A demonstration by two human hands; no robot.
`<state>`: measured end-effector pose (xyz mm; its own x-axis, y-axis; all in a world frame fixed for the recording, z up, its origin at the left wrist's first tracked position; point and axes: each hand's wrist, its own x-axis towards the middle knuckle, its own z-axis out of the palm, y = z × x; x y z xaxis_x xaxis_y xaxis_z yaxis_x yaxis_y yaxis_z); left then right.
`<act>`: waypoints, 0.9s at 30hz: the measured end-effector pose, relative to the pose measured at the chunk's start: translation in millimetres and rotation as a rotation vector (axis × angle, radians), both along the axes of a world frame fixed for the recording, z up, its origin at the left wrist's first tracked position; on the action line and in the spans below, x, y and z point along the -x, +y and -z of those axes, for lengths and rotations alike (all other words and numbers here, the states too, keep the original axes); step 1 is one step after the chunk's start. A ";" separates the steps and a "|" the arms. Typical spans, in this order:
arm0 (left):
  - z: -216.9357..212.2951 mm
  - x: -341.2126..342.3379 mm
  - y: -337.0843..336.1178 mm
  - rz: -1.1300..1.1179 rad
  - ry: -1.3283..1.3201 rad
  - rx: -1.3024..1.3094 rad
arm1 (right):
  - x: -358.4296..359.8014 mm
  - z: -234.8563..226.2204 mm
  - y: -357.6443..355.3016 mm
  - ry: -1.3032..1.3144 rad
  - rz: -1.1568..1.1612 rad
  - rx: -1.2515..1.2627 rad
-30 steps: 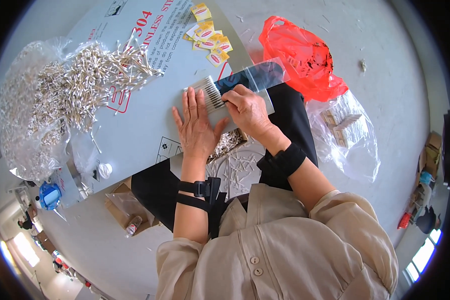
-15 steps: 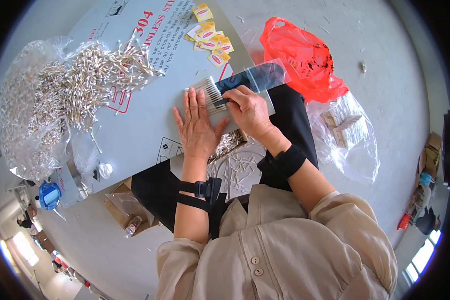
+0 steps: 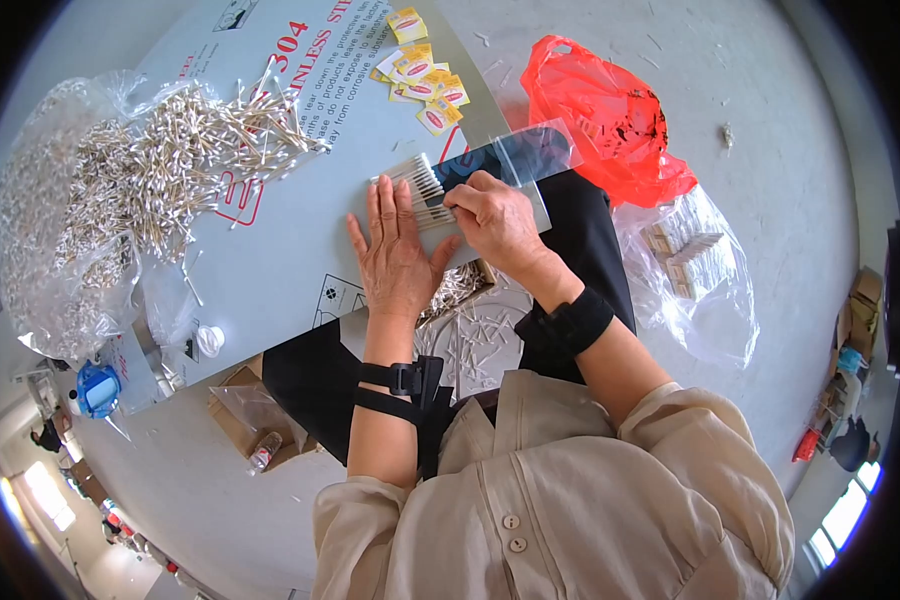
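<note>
My left hand [image 3: 392, 250] lies flat with its fingers stretched over a row of cotton swabs [image 3: 427, 176] near the table's edge. The swabs lie side by side, their white tips toward my right hand. My right hand [image 3: 498, 222] is closed in a pinch right at those tips. What its fingertips hold is hidden. Just beyond them a clear plastic bag [image 3: 537, 152] with a dark, bluish area lies across the table's edge. Below my hands, a box of loose swabs [image 3: 459, 286] shows partly.
A large heap of swabs [image 3: 160, 170] spills from a clear bag on the left of the table [image 3: 290, 235]. Yellow-white cards [image 3: 425, 80] lie at the far side. On the floor at right are a red plastic bag [image 3: 580, 85] and a clear bag of white packs [image 3: 695, 255].
My right fingertips have shifted slightly at the swab tips. My left hand stays flat on the row, and the rest looks the same.
</note>
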<state>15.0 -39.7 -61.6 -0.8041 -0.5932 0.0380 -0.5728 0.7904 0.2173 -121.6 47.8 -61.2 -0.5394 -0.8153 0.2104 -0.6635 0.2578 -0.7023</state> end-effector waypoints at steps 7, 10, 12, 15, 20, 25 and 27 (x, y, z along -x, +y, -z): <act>-0.6 -0.9 -0.2 -0.007 0.005 -0.010 | -0.5 -7.0 -4.6 -0.075 0.029 -0.037; -0.6 -0.3 0.1 -0.005 0.002 -0.009 | 1.1 -4.8 -8.2 -0.107 0.089 0.015; -0.6 -0.6 -0.1 -0.008 0.001 -0.011 | 2.1 -6.2 -10.6 -0.096 0.074 0.003; -0.3 0.0 0.0 -0.011 -0.002 -0.011 | 3.1 -5.4 -13.4 -0.079 0.068 -0.020; -0.8 0.6 -0.4 -0.011 -0.009 -0.002 | 4.2 -3.7 -14.7 -0.056 0.051 -0.043; -1.1 -0.3 -0.6 -0.019 0.016 -0.031 | 5.4 -5.9 -15.6 -0.073 0.004 -0.096; -1.0 -0.1 -0.9 -0.017 0.014 -0.030 | 4.4 -6.3 -18.3 -0.112 0.074 -0.028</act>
<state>15.1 -40.6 -60.6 -0.7935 -0.6077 0.0308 -0.5828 0.7736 0.2487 -126.1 29.5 -54.9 -0.6168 -0.7775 0.1231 -0.5601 0.3236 -0.7626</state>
